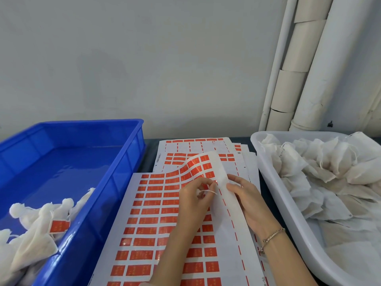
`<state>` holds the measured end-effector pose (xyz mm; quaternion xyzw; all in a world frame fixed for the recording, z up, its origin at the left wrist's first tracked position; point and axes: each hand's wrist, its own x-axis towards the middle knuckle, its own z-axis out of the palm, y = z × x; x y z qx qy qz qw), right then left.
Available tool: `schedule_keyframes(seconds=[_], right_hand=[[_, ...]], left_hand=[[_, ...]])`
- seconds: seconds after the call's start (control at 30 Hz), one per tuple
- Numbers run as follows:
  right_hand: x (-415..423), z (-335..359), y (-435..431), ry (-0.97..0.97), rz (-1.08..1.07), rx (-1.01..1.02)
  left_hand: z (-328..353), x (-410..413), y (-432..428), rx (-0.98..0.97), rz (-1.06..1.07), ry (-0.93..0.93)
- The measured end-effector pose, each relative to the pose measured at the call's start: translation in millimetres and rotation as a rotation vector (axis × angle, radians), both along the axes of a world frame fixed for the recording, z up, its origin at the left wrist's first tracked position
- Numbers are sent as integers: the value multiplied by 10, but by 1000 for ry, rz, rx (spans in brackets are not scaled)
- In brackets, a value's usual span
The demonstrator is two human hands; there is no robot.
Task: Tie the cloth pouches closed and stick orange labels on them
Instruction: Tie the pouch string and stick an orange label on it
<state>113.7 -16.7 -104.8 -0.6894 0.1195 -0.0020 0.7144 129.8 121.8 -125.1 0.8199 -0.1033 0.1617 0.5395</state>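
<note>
A sheet of orange labels (156, 219) lies on the table in front of me, its far right corner curled up. My right hand (245, 201) grips that lifted edge, thumb on top. My left hand (193, 201) has its fingers curled over the sheet, pinching at an orange label (214, 181) near the bend. A thin white string (210, 191) runs across its fingers; I cannot see a pouch under the hand. Tied pouches (31, 230) lie in the blue bin, one bearing an orange label (59, 226). Untied cloth pouches (321, 168) fill the white tub.
The blue bin (115, 182) stands at the left and the white tub (274, 182) at the right. More label sheets (195, 147) are stacked behind the top one. A wall and white pipes (305, 69) rise behind the table.
</note>
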Motion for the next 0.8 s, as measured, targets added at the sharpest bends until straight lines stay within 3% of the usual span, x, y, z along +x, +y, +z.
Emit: schedule_keyframes(seconds=[0.57,0.7,0.8], right_hand=[[-9,-7,-42,-25,-60,-40],[12,-44,-52,-32,-105,-45],[7,-84,-52,-111,-186,-172]], left_hand=[[101,16,57,-449,79,273],[149,17,121,-447,114,264],[189,-2,143,-462,96,275]])
